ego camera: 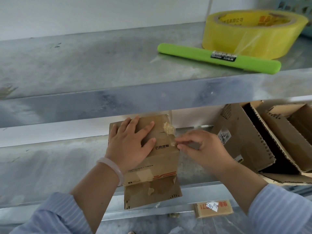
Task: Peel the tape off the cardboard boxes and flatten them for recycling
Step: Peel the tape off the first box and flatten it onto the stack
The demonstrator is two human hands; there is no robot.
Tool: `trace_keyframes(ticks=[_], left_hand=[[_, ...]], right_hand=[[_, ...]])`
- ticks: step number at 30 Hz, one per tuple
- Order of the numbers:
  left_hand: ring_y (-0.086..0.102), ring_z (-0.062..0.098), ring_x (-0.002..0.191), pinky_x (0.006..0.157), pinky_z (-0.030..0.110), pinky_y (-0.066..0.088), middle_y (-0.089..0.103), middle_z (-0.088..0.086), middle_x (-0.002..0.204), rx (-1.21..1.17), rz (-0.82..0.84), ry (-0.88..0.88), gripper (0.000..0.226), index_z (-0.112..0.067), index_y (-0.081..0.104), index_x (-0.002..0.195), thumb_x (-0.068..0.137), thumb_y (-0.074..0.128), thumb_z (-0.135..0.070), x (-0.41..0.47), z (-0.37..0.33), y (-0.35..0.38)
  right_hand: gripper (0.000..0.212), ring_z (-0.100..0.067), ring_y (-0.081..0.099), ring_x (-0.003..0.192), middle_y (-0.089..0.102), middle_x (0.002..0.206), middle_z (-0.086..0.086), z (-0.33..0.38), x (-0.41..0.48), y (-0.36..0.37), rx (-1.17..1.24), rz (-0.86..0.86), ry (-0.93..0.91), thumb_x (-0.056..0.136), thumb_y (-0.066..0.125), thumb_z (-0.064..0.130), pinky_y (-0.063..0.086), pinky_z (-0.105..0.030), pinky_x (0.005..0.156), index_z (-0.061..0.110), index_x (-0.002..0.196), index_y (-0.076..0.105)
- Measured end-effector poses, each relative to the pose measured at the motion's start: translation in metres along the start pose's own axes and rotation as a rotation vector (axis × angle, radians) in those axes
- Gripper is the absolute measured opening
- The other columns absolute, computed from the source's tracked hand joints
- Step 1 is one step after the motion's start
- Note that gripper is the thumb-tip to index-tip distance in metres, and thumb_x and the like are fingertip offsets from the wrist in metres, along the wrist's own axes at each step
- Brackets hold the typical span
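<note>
My left hand (130, 142) presses flat, fingers straight, on the cardboard box (162, 159) on the lower shelf (50, 166). My right hand (202, 149) pinches the tape (171, 143) at the box's right edge. Opened boxes (244, 141) stand near on the right.

Our left hand (130, 142) hid much of the top of the box (162, 159); the small lettering nearer our wrist was too fine to read. The fingertips (179, 146) of our right hand (204, 149) were smeared by motion at the tape (169, 130), so we could not tell whether they pinched it. Beyond the hands, the upper shelf (118, 102) cut off the box's far end. Right of the right hand, the open boxes (244, 141) ran past the picture's edge. The label on the green cutter (185, 53), above the hands, was blurred.
</note>
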State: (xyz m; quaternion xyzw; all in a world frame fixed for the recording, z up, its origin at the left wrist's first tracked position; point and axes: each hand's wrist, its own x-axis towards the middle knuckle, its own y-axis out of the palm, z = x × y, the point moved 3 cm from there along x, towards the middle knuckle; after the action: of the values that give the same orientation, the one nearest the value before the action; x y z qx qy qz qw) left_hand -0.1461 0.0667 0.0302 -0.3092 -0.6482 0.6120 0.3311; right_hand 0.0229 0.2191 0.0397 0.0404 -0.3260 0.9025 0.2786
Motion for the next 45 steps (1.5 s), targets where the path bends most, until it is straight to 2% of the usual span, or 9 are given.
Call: trace_keyframes(ticks=[3, 6, 15, 20, 25, 31, 37, 42, 45], left_hand=[[0.007, 0.022, 0.147, 0.119, 0.047, 0.006, 0.012, -0.003, 0.161, -0.003, 0.009, 0.012, 0.067, -0.056, 0.007, 0.145, 0.081, -0.001, -0.073, 0.0, 0.0, 0.0], [0.006, 0.021, 0.147, 0.119, 0.046, 0.005, 0.012, -0.004, 0.161, 0.001, 0.014, 0.039, 0.067, -0.058, 0.007, 0.145, 0.08, -0.002, -0.074, 0.0, 0.0, -0.001], [0.005, 0.02, 0.147, 0.119, 0.043, 0.003, 0.011, -0.006, 0.161, -0.003, 0.026, 0.066, 0.066, -0.06, 0.007, 0.144, 0.08, -0.001, -0.074, -0.002, -0.001, -0.003], [0.006, 0.021, 0.147, 0.119, 0.044, 0.003, 0.012, -0.006, 0.161, -0.013, 0.02, 0.067, 0.066, -0.06, 0.009, 0.144, 0.08, 0.001, -0.075, -0.001, -0.001, -0.003], [0.006, 0.019, 0.147, 0.118, 0.042, 0.002, 0.011, -0.007, 0.161, -0.007, 0.009, 0.076, 0.065, -0.06, 0.007, 0.143, 0.08, 0.0, -0.075, -0.001, 0.0, -0.002], [0.007, 0.02, 0.147, 0.119, 0.042, 0.003, 0.013, -0.007, 0.161, -0.012, 0.002, 0.106, 0.058, -0.065, 0.005, 0.14, 0.082, 0.001, -0.075, -0.002, 0.002, -0.001], [0.009, 0.02, 0.147, 0.12, 0.042, 0.004, 0.014, -0.008, 0.161, -0.022, 0.003, 0.129, 0.055, -0.066, 0.008, 0.139, 0.084, 0.004, -0.074, -0.003, 0.001, -0.001], [0.009, 0.019, 0.147, 0.12, 0.042, 0.005, 0.016, -0.008, 0.16, -0.041, 0.009, 0.187, 0.056, -0.064, 0.013, 0.14, 0.085, 0.008, -0.073, -0.008, 0.0, -0.005], [0.006, 0.016, 0.147, 0.12, 0.044, 0.006, 0.015, -0.009, 0.16, -0.056, 0.026, 0.214, 0.057, -0.063, 0.014, 0.141, 0.085, 0.009, -0.074, -0.01, 0.003, -0.007]], right_hand=[[0.028, 0.008, 0.063, 0.089, 0.07, 0.091, 0.018, -0.003, 0.004, -0.001, 0.029, 0.14, 0.132, 0.082, 0.076, 0.023, 0.048, -0.008, 0.082, 0.035, 0.107, 0.072], [0.015, 0.007, 0.06, 0.088, 0.068, 0.087, 0.018, 0.002, 0.006, -0.002, -0.084, 0.218, 0.041, 0.084, 0.074, 0.023, 0.046, -0.007, 0.078, 0.033, 0.094, 0.074], [0.006, -0.019, 0.066, 0.075, 0.07, 0.082, -0.002, 0.014, -0.001, 0.002, -0.347, -0.083, -0.384, 0.079, 0.077, 0.007, 0.056, -0.037, 0.069, 0.008, 0.085, 0.076], [0.017, -0.011, 0.062, 0.083, 0.067, 0.087, 0.005, 0.002, -0.006, 0.003, -0.09, 0.029, -0.237, 0.092, 0.063, 0.023, 0.053, -0.033, 0.074, 0.013, 0.092, 0.077], [0.026, 0.002, 0.065, 0.083, 0.071, 0.085, 0.017, -0.009, -0.002, 0.004, 0.085, 0.109, 0.101, 0.08, 0.077, 0.023, 0.054, -0.022, 0.081, 0.041, 0.098, 0.072], [0.012, -0.001, 0.056, 0.085, 0.056, 0.091, 0.018, 0.004, 0.001, 0.002, -0.203, 0.215, -0.029, 0.091, 0.061, 0.026, 0.049, -0.02, 0.077, 0.035, 0.085, 0.057], [0.004, -0.005, 0.057, 0.078, 0.059, 0.086, 0.014, -0.006, -0.005, 0.006, -0.162, -0.039, 0.017, 0.091, 0.061, 0.023, 0.052, -0.03, 0.07, 0.027, 0.09, 0.06], [0.013, -0.017, 0.067, 0.082, 0.07, 0.088, -0.002, -0.004, -0.021, 0.015, -0.242, -0.133, -0.288, 0.081, 0.075, 0.003, 0.056, -0.034, 0.072, 0.009, 0.092, 0.074], [0.018, -0.012, 0.067, 0.091, 0.072, 0.095, 0.002, -0.006, -0.025, 0.008, -0.149, -0.06, -0.366, 0.092, 0.062, 0.021, 0.055, -0.029, 0.08, 0.014, 0.101, 0.076]])
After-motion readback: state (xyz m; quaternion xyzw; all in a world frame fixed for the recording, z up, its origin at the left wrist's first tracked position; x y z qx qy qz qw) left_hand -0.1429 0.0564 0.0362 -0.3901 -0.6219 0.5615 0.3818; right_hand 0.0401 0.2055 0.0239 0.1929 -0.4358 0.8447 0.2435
